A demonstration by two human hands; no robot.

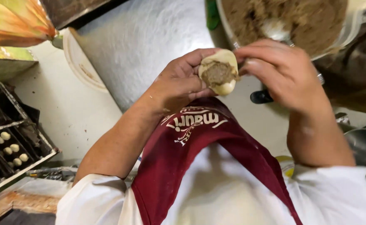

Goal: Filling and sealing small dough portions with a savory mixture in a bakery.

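Nearest the camera, at the bottom of the frame, are the person's white sleeves and a dark red apron [191, 166] running up the middle. Above it, at centre, the left hand [179, 83] cups a round piece of pale dough [219, 71] with brown filling showing in its open top; the fingers curl around the dough from the left and hold it fast. The right hand [285, 73] comes in from the right, its fingertips closed on the dough's right edge. Just above the hands, at the upper right, a metal bowl [229, 29] holds more brown filling, with a spoon [274, 30] lying in it. At the far left, dark trays [8, 137] carry small pale dough pieces.
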